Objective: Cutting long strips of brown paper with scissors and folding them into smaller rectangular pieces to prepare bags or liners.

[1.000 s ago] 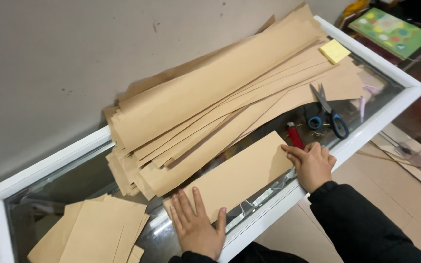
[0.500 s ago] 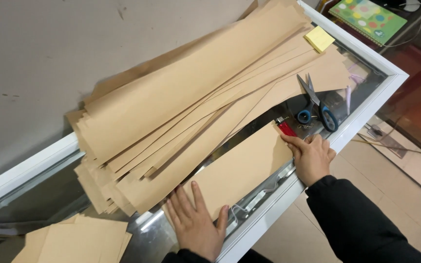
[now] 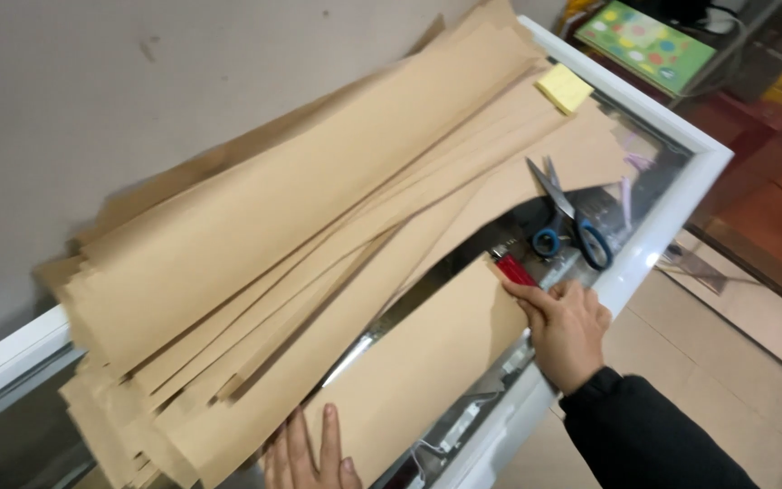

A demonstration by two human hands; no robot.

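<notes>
A brown paper sheet (image 3: 427,362) lies on the glass top near the front edge. My right hand (image 3: 565,328) rests on its right end, fingers spread and flat, next to a small red object (image 3: 516,270). Only the fingers of my left hand (image 3: 308,453) show at the bottom edge, pressed flat on the sheet's left end. A big pile of long brown paper strips (image 3: 300,217) lies behind the sheet. Blue-handled scissors (image 3: 565,215) lie just beyond my right hand.
The glass top has a white frame (image 3: 672,208) along its right and front sides. A yellow sticky-note pad (image 3: 565,88) sits on the pile's far end. A green printed box (image 3: 652,43) stands at the far right. A grey wall runs behind.
The view has swung down and to the right, so my left hand is now partly cut off at the bottom. Both hands stay pressed on the same sheet.
</notes>
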